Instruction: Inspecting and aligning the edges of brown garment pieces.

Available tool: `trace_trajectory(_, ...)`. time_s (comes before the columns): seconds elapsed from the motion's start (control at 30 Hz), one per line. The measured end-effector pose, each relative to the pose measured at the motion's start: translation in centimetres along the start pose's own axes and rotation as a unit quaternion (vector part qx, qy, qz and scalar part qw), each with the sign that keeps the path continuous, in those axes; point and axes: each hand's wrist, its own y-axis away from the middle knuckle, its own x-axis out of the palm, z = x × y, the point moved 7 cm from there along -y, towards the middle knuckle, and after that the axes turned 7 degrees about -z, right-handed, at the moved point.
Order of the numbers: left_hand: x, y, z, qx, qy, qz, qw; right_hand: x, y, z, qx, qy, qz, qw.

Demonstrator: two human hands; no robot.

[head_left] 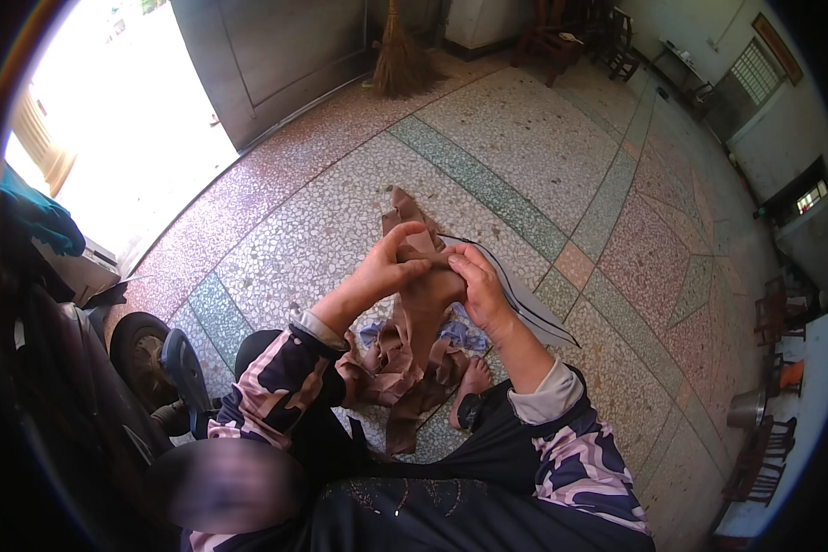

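Both hands are raised in front of me, pinching a long brown strip of cloth (423, 313). My left hand (385, 269) has its thumb and fingers closed on the cloth's upper part. Close beside it, my right hand (475, 283) grips the same piece, its thumb and fingertips near the left thumb. From the hands the cloth hangs down to a crumpled heap of brown strips (400, 377) on the floor between my feet. Pieces of bluish-purple cloth (458, 333) show around the heap. Behind my right hand lies a pale grey sheet with dark edging (534, 317).
A wheel (143, 354) and dark vehicle parts stand close on my left. A broom (397, 60) leans by the dark door (276, 55), beside a bright doorway. Wooden chairs (765, 455) and a metal bucket (746, 409) line the right wall.
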Motion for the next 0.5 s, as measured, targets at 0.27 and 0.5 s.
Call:
trace_trajectory(0.27, -0.1, -0.5, 1.5, -0.005, 0.1, 0.013, 0.995, 0.9, 0.5, 0.8, -0.001, -0.038, 0.021, 0.999)
trace_trajectory(0.5, 0.0, 0.1, -0.8, 0.096, -0.075, -0.028, 0.992, 0.2, 0.0, 0.5, 0.021, -0.06, 0.017, 0.998)
